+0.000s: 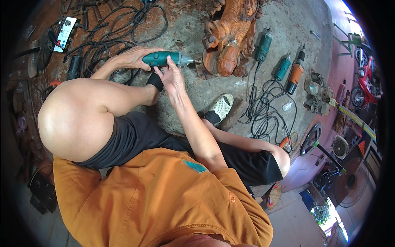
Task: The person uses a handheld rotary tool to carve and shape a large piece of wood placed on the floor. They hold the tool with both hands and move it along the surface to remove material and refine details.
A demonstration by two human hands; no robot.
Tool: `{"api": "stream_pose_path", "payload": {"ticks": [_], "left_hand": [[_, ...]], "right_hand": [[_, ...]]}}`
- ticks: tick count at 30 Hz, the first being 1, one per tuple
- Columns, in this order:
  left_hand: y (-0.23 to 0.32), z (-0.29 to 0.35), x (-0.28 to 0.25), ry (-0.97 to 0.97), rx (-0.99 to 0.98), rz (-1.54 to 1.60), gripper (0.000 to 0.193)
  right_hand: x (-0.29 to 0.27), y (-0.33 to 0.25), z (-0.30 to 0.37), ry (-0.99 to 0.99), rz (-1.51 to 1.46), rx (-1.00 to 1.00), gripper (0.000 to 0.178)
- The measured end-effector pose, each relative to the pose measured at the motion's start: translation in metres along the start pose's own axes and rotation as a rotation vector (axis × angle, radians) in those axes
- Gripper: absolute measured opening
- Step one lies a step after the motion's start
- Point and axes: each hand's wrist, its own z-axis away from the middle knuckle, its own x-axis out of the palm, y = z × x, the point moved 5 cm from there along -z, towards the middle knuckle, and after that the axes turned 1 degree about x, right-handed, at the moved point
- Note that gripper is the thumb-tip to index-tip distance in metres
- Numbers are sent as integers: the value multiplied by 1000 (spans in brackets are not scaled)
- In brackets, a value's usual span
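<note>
My left hand point(133, 59) grips the rear end of a green die grinder point(162, 59), which lies level with its clear nose and bit pointing right. My right hand point(173, 80) comes up from below and holds the front of the green body, its fingertips pressed against the casing. The bit end is at the left edge of a brown carved wooden figure point(230, 45) lying on the concrete floor. Whether the bit touches the wood, I cannot tell.
Right of the carving lie two more green grinders point(264, 45) point(282, 68) and an orange one point(295, 74), with tangled black cords point(267, 111) below. More cords point(107, 45) and a white control box point(66, 35) are at the upper left. My slippered foot point(223, 106) stands below the carving.
</note>
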Motion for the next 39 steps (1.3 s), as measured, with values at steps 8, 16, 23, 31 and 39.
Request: {"api": "stream_pose_path", "payload": {"ticks": [8,16,23,31,39], "left_hand": [[-8,-6,-3,-17,-35,-47,94],[-13,-6,-3,-4,-16,-36,95],[-21,-8,-2,11,11,-50,97],[-24,-15,-1,-1,36,-68,97],[-27,-23,-3,8,52,-60,95]], "right_hand": [[7,-3,0,33,13,-21,42],[5,-2,-5,7,-14,5,56],[8,-3,-5,39,3,-11,42],[-3,-1,-14,32,-42,-6,51],[4,-10,-19,50,1,-18,43]]}}
